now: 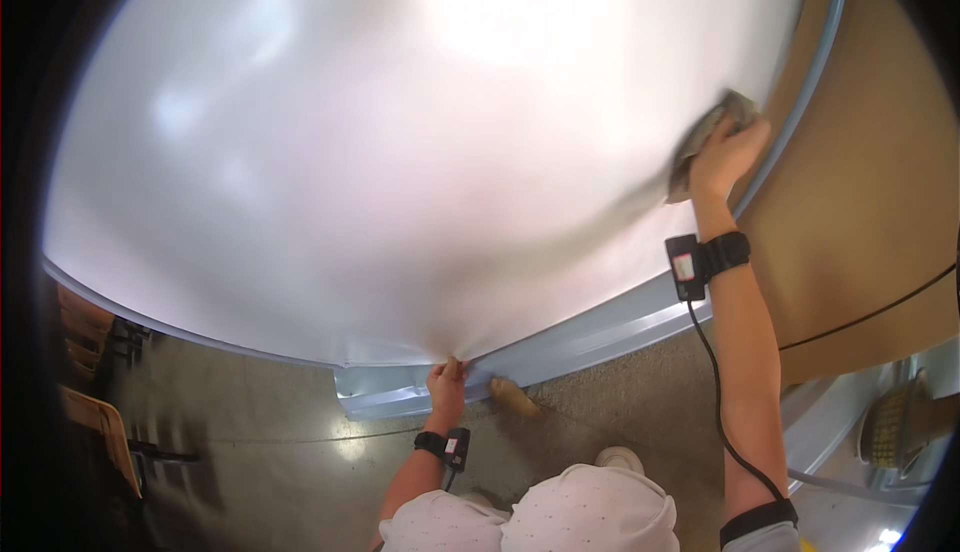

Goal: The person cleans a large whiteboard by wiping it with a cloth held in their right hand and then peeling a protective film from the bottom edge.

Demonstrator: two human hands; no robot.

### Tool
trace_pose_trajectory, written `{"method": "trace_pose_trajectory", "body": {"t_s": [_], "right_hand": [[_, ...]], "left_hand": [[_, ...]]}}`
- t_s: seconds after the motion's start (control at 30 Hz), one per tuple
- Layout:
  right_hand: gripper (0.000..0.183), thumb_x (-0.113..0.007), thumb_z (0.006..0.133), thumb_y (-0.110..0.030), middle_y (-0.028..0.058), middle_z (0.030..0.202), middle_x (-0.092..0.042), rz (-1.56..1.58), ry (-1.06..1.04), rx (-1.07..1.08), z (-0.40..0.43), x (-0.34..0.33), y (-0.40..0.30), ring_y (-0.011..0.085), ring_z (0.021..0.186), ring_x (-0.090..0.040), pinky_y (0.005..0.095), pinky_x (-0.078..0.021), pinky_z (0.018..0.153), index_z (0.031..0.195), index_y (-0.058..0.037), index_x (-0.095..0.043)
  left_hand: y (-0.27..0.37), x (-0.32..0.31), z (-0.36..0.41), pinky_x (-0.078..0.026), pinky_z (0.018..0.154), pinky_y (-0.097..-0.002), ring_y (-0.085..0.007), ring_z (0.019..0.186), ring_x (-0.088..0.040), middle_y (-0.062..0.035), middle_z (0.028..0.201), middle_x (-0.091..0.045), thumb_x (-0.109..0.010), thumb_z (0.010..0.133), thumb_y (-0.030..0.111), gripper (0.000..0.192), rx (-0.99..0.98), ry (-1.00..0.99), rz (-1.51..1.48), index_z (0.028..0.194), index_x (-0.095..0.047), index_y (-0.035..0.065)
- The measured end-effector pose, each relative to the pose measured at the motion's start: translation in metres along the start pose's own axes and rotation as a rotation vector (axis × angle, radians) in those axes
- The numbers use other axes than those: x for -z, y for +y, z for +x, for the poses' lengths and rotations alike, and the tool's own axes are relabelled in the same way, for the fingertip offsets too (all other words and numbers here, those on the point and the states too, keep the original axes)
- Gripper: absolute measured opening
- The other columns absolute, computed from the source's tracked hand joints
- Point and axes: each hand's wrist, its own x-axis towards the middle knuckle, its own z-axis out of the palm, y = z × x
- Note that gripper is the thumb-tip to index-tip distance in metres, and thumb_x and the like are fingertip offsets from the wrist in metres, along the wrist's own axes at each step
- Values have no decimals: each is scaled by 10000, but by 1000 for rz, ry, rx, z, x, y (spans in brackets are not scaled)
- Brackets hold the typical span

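A large, glossy white sheet-like surface (420, 177) spreads before me, with bright glare across its far part. My right hand (724, 158) holds a dark grey-brown cloth or pad (697, 143) against this surface near its right edge; the cloth is slightly blurred. At the near edge, my left hand (448, 391) pinches the rim of the white surface between thumb and fingers. Small creases or reflections fan out from that pinch. Each wrist wears a black strap with a small box, and a cable runs from the right one up the arm.
A pale blue-grey metal frame (585, 349) runs below the near edge. Brown board (862, 192) lies at the right, crossed by a black cable. Wooden-backed chairs (101, 424) stand at the lower left on the concrete floor (277, 469). A yellowish roll-like object (892, 424) is at the lower right.
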Motion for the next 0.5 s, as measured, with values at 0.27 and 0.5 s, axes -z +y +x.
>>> {"method": "trace_pose_trajectory", "body": {"t_s": [0.27,0.5], "right_hand": [[434,-691,671,-39,111,1023,-597,314,-295,793,-77,-2,-87,262,809,-568,348,-418,671,1093,-64,-591],[332,-708,678,-72,47,988,-628,362,-366,867,-122,0,-97,202,820,-611,323,-428,622,1004,-131,-686]], "left_hand": [[10,6,-4,-462,643,-288,-169,793,-641,-44,775,-598,-647,939,121,149,3,3,47,851,-570,29],[10,-14,-13,-474,646,-288,-172,793,-646,-66,812,-628,-650,933,125,133,36,75,35,905,-591,8]]}}
